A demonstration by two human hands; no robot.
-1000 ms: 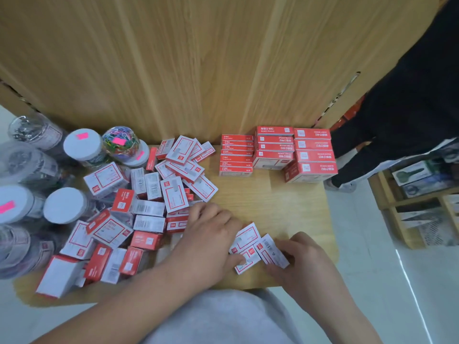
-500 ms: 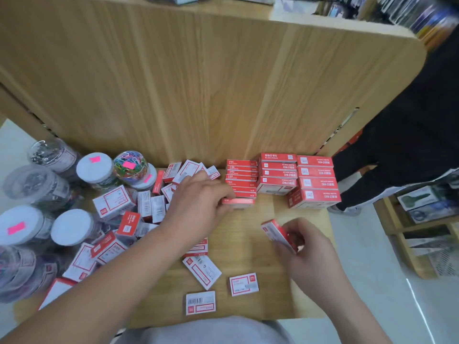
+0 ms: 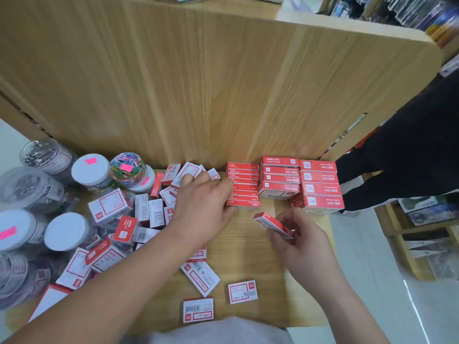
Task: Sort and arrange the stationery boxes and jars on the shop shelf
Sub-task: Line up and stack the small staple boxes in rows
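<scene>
Beyond the right hand's grip a tall wooden panel (image 3: 223,83) backs the shelf (image 3: 248,244), whose pale deck runs under both hands. Pale floor (image 3: 372,281) lies right of the grip, and a person (image 3: 409,157) in black stands by the shelf's far right corner. The shelf's near edge lies behind the grip and its right edge close beside it. Bare wood shows between the two hands.

Far left of the grip stand white-lidded jars (image 3: 65,230), and behind them a clip jar (image 3: 128,167) full of coloured clips. A loose pile (image 3: 139,214) of small boxes lies between the jars and the left hand. Just beyond the grip, three neat stacks (image 3: 279,180) of red boxes stand against the panel. Three flat boxes (image 3: 243,291) lie behind and left of the grip, near the edge.

The left hand (image 3: 201,207) touches the left stack's near end; whether it pinches anything there cannot be told. The right hand (image 3: 308,247) pinches a red box (image 3: 273,223), tilted and clear of the wood.
</scene>
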